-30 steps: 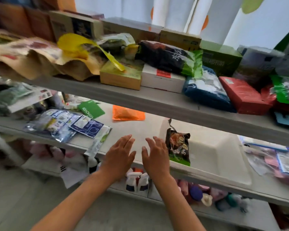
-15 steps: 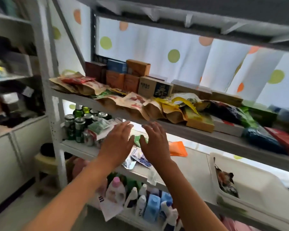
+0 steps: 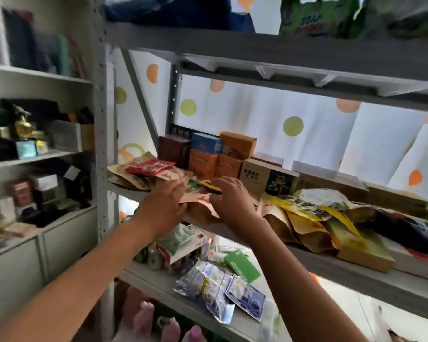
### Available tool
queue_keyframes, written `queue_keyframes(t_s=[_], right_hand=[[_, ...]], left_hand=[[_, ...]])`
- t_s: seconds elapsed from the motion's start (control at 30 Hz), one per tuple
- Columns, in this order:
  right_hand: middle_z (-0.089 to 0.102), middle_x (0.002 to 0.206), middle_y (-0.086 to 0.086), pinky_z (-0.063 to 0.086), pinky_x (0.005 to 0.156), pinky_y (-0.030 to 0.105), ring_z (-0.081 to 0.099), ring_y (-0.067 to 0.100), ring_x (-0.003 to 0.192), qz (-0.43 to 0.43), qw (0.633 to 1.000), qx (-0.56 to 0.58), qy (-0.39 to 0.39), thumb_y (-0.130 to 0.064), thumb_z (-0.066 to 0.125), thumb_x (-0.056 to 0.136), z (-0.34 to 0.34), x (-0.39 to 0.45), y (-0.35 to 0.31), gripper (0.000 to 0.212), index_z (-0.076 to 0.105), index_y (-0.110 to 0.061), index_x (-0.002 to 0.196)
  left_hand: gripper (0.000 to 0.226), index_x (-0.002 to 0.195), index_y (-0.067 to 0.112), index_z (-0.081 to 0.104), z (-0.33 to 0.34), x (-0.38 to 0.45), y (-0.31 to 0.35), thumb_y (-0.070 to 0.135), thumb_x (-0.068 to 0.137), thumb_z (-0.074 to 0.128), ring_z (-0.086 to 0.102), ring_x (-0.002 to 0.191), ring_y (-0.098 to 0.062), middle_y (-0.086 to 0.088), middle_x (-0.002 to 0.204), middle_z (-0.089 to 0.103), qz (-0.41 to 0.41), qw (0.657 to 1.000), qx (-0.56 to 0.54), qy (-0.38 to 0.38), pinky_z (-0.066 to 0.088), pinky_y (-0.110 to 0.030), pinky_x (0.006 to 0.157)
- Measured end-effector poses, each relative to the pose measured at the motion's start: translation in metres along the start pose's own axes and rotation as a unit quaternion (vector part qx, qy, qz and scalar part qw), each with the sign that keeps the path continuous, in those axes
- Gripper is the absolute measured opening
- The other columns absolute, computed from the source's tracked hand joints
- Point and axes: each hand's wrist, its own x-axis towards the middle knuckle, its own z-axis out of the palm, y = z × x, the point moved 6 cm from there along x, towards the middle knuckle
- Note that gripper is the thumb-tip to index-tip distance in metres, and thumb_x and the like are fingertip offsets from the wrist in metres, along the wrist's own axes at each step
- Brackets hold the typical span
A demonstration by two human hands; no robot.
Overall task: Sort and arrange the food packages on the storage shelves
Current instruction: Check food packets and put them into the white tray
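On the middle shelf (image 3: pixel 356 275), both my hands are at a pile of brown paper food pouches (image 3: pixel 200 206).

Head view: my left hand (image 3: pixel 162 206) lies on the pouches with fingers nearly straight, gripping nothing I can make out; my right hand (image 3: pixel 232 197) has its fingers curled onto a pouch's top edge, though whether it truly grips is unclear through the blur. Behind them stand orange, blue and dark red boxes (image 3: pixel 208 151); a red packet (image 3: pixel 147 167) tops the pouches at left. Yellow bags (image 3: pixel 314 208) lie right. Foil sachets (image 3: pixel 220 287) and a green card (image 3: pixel 242 266) sit on the lower shelf (image 3: pixel 163 287).
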Motion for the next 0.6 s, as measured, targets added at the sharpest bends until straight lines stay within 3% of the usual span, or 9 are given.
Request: queue_keyframes(t_s=[0.1,0.2,0.37,0.47,0.6], right_hand=[[0.06,0.137,0.004,0.049,0.103,0.043,0.055,0.025,0.124,0.045,0.998,0.009,-0.032,-0.031,0.068,0.091,0.01,0.049,0.013,0.047,0.058,-0.025,0.137],[0.068,0.117,0.001,0.06,0.082,0.036,0.066,0.018,0.095,0.078,0.992,0.046,-0.091,-0.029,0.074,0.087,0.029,0.086,0.026,0.041,0.062,-0.023,0.127],[0.064,0.123,0.005,0.055,0.093,0.037,0.062,0.024,0.108,0.08,0.982,-0.015,-0.169,-0.034,0.07,0.092,0.061,0.123,0.045,0.046,0.056,-0.016,0.133],[0.065,0.112,0.003,0.056,0.089,0.036,0.064,0.02,0.098,0.078,0.978,-0.044,-0.189,-0.028,0.063,0.097,0.072,0.135,0.053,0.031,0.06,-0.017,0.125],[0.067,0.101,0.001,0.058,0.088,0.037,0.065,0.017,0.089,0.064,0.982,-0.053,-0.169,-0.018,0.057,0.099,0.067,0.137,0.055,0.017,0.067,-0.019,0.113]], left_hand=[[0.052,0.15,0.017,0.039,0.002,0.032,-0.017,0.027,0.101,0.05,0.024,0.147,-0.022,-0.005,0.159,0.031,0.028,0.999,0.03,-0.007,0.018,-0.031,0.118],[0.048,0.147,0.018,0.044,0.007,0.062,-0.026,0.026,0.1,0.05,0.028,0.145,-0.023,-0.005,0.157,0.036,0.055,0.997,0.06,-0.016,0.019,-0.033,0.117],[0.044,0.143,0.023,0.049,0.026,0.097,-0.047,0.03,0.1,0.048,0.033,0.142,-0.02,0.0,0.152,0.042,0.075,0.99,0.106,-0.051,0.021,-0.036,0.117],[0.038,0.137,0.025,0.054,0.032,0.101,-0.062,0.032,0.101,0.044,0.036,0.139,-0.016,0.004,0.148,0.047,0.084,0.989,0.103,-0.06,0.019,-0.033,0.117],[0.035,0.131,0.022,0.059,0.025,0.101,-0.076,0.029,0.098,0.05,0.047,0.13,-0.017,0.004,0.14,0.055,0.087,0.993,0.072,-0.043,0.032,-0.03,0.107]])
